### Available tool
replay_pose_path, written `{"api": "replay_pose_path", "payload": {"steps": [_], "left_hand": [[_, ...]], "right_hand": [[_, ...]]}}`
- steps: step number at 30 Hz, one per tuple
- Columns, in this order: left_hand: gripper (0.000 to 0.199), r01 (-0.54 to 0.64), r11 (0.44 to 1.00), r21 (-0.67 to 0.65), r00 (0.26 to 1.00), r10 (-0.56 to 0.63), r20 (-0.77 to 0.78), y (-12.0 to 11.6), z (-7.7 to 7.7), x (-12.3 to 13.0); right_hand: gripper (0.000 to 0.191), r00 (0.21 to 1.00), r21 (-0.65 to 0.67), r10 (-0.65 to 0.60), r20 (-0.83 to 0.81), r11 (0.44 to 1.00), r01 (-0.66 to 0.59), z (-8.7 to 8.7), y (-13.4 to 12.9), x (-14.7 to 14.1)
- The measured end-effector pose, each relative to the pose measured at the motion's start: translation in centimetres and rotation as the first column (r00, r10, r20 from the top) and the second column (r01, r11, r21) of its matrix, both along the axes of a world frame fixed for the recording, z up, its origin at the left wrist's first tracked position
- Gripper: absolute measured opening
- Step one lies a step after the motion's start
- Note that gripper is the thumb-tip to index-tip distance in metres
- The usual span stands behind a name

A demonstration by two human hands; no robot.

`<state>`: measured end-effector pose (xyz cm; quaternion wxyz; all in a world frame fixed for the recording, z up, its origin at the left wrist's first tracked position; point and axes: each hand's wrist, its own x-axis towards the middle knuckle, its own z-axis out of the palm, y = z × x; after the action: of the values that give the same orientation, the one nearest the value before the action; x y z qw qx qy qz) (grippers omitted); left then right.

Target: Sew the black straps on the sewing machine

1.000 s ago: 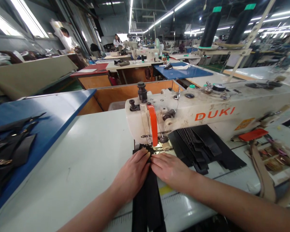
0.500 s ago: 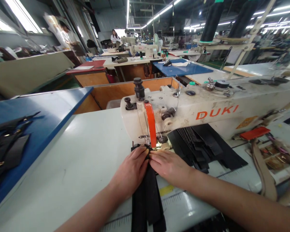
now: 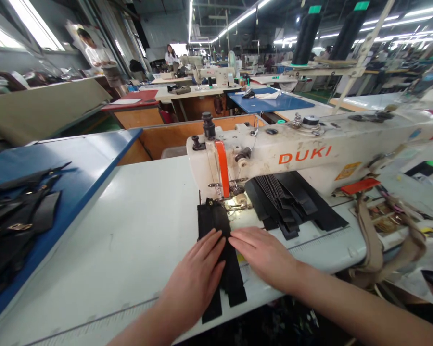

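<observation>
Black fabric strips (image 3: 235, 281) lie lengthwise on the pale machine table (image 3: 144, 216), their far end at the needle area of the sewing machine (image 3: 261, 146). My left hand (image 3: 202, 269) rests flat on the strips from the left, fingers stretched out. From the right, my right hand (image 3: 261, 250) touches the strips' edge with its fingertips, fingers extended and close together. The orange lever guard (image 3: 222, 169) hangs just beyond the strips' far end. Under the machine arm lies a fanned stack of black pieces (image 3: 283, 202).
Left of the machine table, a blue table (image 3: 90, 151) carries black straps with metal fittings (image 3: 21, 216). Two black thread cones (image 3: 306, 38) stand behind the machine. A tray of small parts (image 3: 386, 216) and beige straps (image 3: 370, 240) are at right. Two people are farther back.
Both hands have slid back toward me along the strips, from the needle area to their middle. My fingers have straightened from a pinch. The strips' far end is now uncovered.
</observation>
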<state>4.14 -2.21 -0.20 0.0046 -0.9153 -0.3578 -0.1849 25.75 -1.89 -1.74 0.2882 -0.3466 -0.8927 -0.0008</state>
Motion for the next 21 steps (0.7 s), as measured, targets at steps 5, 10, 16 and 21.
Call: {"api": "replay_pose_path", "payload": {"steps": [5,10,16,21], "left_hand": [[0.036,0.134,0.991,-0.016,0.991,-0.134,0.010,-4.9,-0.2,-0.9],[0.034,0.192,0.981,0.027,0.980,-0.193,0.054,-4.6,-0.7,-1.0],[0.033,0.209,0.977,0.047,0.975,-0.212,0.067,-4.3,-0.6,-0.9],[0.033,0.215,0.975,0.060,0.974,-0.219,0.062,-4.4,-1.1,-1.0]], "right_hand": [[0.024,0.986,-0.125,0.096,-0.135,0.986,-0.113,0.1,-5.9,1.3],[0.023,0.980,-0.010,0.122,-0.158,0.992,-0.125,-1.0,-6.7,0.9],[0.027,0.973,0.085,0.183,-0.139,0.981,-0.172,-1.9,-6.2,0.8],[0.029,0.972,0.080,0.194,-0.134,0.980,-0.184,-2.1,-6.2,0.9]]}}
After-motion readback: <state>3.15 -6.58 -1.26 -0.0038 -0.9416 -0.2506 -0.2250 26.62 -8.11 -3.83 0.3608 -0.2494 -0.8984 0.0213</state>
